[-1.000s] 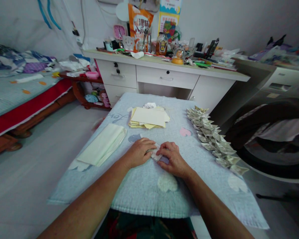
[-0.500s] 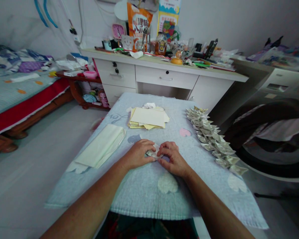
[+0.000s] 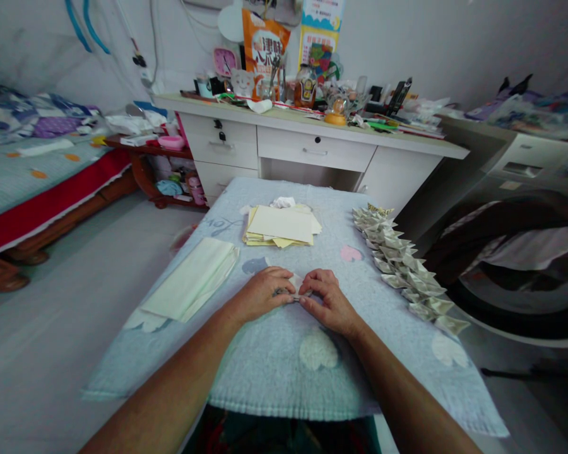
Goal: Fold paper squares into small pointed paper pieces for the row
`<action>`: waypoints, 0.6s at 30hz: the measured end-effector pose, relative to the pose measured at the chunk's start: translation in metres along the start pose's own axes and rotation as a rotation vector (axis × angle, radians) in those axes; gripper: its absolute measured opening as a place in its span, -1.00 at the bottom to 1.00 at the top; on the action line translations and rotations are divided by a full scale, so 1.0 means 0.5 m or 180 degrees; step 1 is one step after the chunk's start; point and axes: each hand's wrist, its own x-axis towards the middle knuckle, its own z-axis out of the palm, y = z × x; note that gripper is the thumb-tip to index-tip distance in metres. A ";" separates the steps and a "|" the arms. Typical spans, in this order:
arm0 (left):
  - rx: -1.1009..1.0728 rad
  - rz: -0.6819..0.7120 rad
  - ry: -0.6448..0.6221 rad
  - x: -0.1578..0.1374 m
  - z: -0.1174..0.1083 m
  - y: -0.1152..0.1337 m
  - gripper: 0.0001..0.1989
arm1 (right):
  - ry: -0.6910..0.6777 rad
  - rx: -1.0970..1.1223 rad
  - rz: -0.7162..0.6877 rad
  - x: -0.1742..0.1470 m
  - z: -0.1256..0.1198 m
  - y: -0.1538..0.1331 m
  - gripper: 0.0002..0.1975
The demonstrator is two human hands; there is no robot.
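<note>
Between my two hands, over the middle of the cloth-covered table point(image 3: 274, 372), is a small piece of folded paper point(image 3: 297, 284), mostly hidden by fingers. My left hand point(image 3: 267, 291) grips its left side, thumb at the near edge and fingers on top. On the other side my right hand point(image 3: 327, 301) pinches it with curled fingers and thumb. Beyond the hands lies a stack of cream and yellow paper sheets point(image 3: 282, 224). A pile of long pale folded paper point(image 3: 194, 277) rests to the left. Along the right edge stand rows of pointed folded paper pieces point(image 3: 402, 258).
A crumpled white tissue point(image 3: 283, 202) sits behind the paper stack. Farther back is a white desk point(image 3: 312, 146) crowded with jars, bags and small items. A bed point(image 3: 52, 183) is at the left, a front-loading washing machine point(image 3: 525, 170) at the right.
The thumbs and fingers have shifted slightly on the folded paper, and its near edge now looks more turned up. Both hands stay in about the same place.
</note>
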 end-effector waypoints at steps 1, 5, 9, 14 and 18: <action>0.0002 -0.0015 -0.0017 0.000 -0.002 0.002 -0.86 | 0.0000 -0.0010 0.0006 0.001 -0.001 0.000 -0.86; -0.0003 -0.0020 -0.0076 0.001 -0.007 0.005 -0.85 | -0.0009 -0.0006 -0.0012 0.002 -0.003 0.003 -0.86; 0.0045 -0.0080 -0.0057 0.000 -0.007 0.005 -0.85 | 0.0008 0.0004 0.0010 0.001 0.001 0.007 -0.75; 0.0056 0.0068 0.0138 0.000 -0.001 0.013 -0.84 | 0.0179 -0.0168 -0.0006 0.000 0.010 0.009 -0.69; -0.0028 0.0258 0.0320 0.001 -0.001 0.022 -0.87 | 0.0270 -0.0416 -0.0025 0.002 0.013 0.013 -0.85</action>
